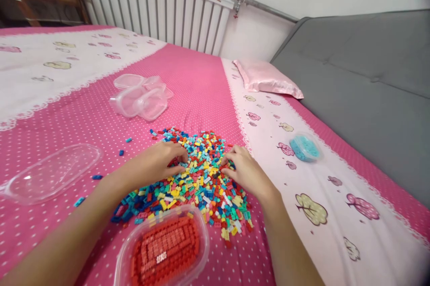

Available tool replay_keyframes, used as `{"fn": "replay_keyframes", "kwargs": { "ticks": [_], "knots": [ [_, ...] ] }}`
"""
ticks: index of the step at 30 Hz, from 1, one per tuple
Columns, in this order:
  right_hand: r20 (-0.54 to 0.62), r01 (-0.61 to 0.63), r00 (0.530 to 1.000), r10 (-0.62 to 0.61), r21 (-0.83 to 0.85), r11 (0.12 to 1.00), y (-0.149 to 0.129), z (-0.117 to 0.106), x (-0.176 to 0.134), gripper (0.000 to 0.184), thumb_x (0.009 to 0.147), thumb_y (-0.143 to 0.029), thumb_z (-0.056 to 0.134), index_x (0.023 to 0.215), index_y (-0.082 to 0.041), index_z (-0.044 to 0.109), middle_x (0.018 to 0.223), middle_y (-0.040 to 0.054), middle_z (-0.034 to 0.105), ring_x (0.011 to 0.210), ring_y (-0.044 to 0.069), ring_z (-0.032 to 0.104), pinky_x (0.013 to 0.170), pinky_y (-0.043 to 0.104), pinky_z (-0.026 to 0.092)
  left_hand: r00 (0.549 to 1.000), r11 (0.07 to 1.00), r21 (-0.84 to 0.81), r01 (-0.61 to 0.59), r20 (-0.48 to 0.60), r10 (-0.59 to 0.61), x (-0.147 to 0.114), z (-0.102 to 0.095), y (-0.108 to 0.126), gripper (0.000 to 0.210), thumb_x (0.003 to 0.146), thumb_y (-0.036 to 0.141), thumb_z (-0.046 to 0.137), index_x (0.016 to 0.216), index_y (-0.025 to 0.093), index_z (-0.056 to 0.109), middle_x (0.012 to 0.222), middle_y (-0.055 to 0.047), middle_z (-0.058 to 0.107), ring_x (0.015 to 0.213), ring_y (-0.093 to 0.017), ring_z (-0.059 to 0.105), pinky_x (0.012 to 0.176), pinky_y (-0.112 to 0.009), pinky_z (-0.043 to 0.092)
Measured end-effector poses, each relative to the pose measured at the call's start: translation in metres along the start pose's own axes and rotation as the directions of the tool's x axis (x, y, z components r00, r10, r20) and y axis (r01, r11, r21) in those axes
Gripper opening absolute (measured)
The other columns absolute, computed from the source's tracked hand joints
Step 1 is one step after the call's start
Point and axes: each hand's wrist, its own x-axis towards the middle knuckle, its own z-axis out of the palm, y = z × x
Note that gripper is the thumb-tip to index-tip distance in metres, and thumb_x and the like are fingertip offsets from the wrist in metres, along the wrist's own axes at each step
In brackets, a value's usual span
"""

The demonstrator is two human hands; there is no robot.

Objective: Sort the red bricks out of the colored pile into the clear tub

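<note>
A heap of small colourful toy building bricks [198, 178] lies spread on the bed. My left hand [164, 160] rests on its left side, fingers curved and thumb apart, with red bricks showing in the gap. At the heap's right edge is my right hand [242, 167], its fingertips touching the bricks and a gap between thumb and index finger. Neither hand plainly grips a brick, though the undersides are hidden. In front of the heap, between my forearms, stands a clear plastic box [203, 232] with red bricks [168, 245] in it.
Several clear plastic containers [144, 98] lie beyond the heap. A clear lid [53, 174] is at the left, near a few stray blue bricks [97, 177]. At the right sits a small box of light-blue bricks [305, 148]. A pink pillow [268, 79] lies by the grey headboard [363, 62].
</note>
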Motion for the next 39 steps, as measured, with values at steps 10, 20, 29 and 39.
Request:
{"fn": "replay_keyframes", "kwargs": {
  "ticks": [10,20,29,39],
  "knots": [
    [-0.027,0.068,0.997,-0.066,0.072,0.995,-0.001,0.0,0.004,0.011,0.073,-0.01,0.067,0.074,-0.02,0.066,0.089,0.0043,0.064,0.093,0.022,0.058,0.083,0.035,0.045,1.0,1.0,0.0,0.006,-0.003,-0.006,-0.001,0.0,0.0,0.017,0.092,0.034,0.055,0.096,0.02,0.065,0.093,-0.004,0.067,0.086,-0.02,0.061,0.077,-0.032,0.043],
    [-0.001,0.038,0.999,-0.04,0.371,0.928,0.014,0.002,0.007,0.014,0.068,-0.008,0.063,0.07,-0.021,0.059,0.069,-0.0029,0.065,0.065,0.013,0.061,0.062,0.025,0.045,1.0,0.999,-0.05,0.006,0.013,-0.005,-0.001,-0.001,0.004,0.016,0.092,0.031,0.054,0.096,0.02,0.064,0.094,-0.004,0.067,0.087,-0.02,0.061,0.077,-0.031,0.044],
    [-0.125,0.052,0.992,-0.016,0.294,0.954,0.02,0.012,0.014,0.012,0.087,-0.028,0.064,0.092,-0.022,0.072,0.089,0.0032,0.066,0.085,0.018,0.063,0.081,0.031,0.048,1.0,0.999,-0.054,-0.01,-0.002,0.009,-0.002,0.002,0.002,0.012,0.09,0.027,0.055,0.094,0.02,0.063,0.093,-0.004,0.066,0.086,-0.02,0.06,0.077,-0.031,0.043],
    [-0.241,-0.025,0.969,0.056,0.129,0.991,0.014,0.034,0.06,0.03,0.091,-0.008,0.051,0.112,-0.018,0.07,0.116,0.0118,0.07,0.109,0.025,0.059,0.101,0.041,0.04,0.997,0.996,-0.072,-0.054,-0.053,0.051,-0.003,0.003,-0.002,0.008,0.088,0.024,0.056,0.089,0.02,0.063,0.087,-0.003,0.065,0.079,-0.017,0.058,0.072,-0.028,0.042]
  ]
}}
